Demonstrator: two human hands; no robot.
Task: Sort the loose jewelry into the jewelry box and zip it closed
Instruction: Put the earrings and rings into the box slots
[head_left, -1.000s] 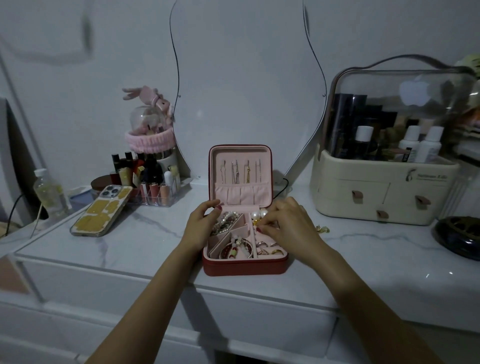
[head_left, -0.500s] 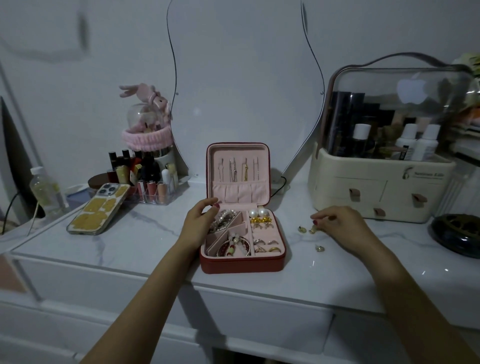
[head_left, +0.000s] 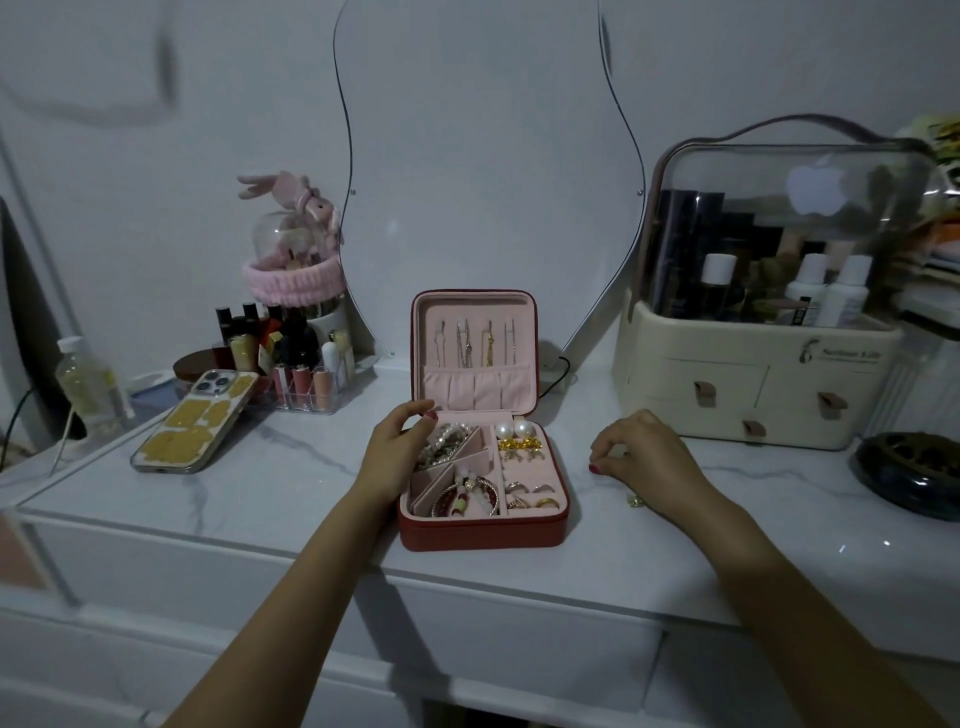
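- The left hand (head_left: 397, 457) is resting against the left wall of the open jewelry box (head_left: 483, 530), fingers curled over its rim and steadying it.
- The right hand (head_left: 644, 454) is hovering over the tabletop (head_left: 291, 493) just right of the box, fingertips drawn together as if pinching something small; whether it is actually holding a piece I cannot tell.
- A small gold piece (head_left: 635, 500) is lying on the marble beside that wrist, apart from the box.
- The box is sitting near the front edge, its lid standing upright, compartments already holding pearl earrings (head_left: 513, 430), rings (head_left: 535, 496) and bracelets (head_left: 447, 447).
- The gathering step seems to be under way: the loose bits are needing a fine pinch and a short carry into a right-hand compartment, with zipping coming afterwards.
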